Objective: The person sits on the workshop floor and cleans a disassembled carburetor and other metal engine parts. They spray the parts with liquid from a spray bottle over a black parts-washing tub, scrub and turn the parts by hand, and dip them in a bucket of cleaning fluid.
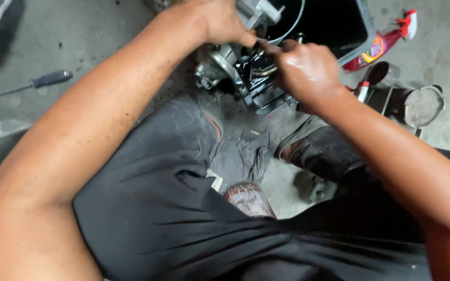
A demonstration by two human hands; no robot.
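The person sits low on the concrete floor [79,36], knees up, both arms reaching forward over an oily black engine part [259,83] that lies on the floor between the feet. The left hand [220,21] pinches thumb and forefinger together right at the top of the part; the right hand [305,70], wet with oil, is closed around a short metal pipe [264,71] on its upper side. The two hands nearly touch.

Just behind the part stands a dark bin [363,26], with a thin wire looping across its mouth. A red spray bottle [381,44] lies beside the bin, and a round metal piece [423,106] sits near the right forearm. A screwdriver [32,83] lies well apart to the left. A dirty rag [243,156] lies between the legs.
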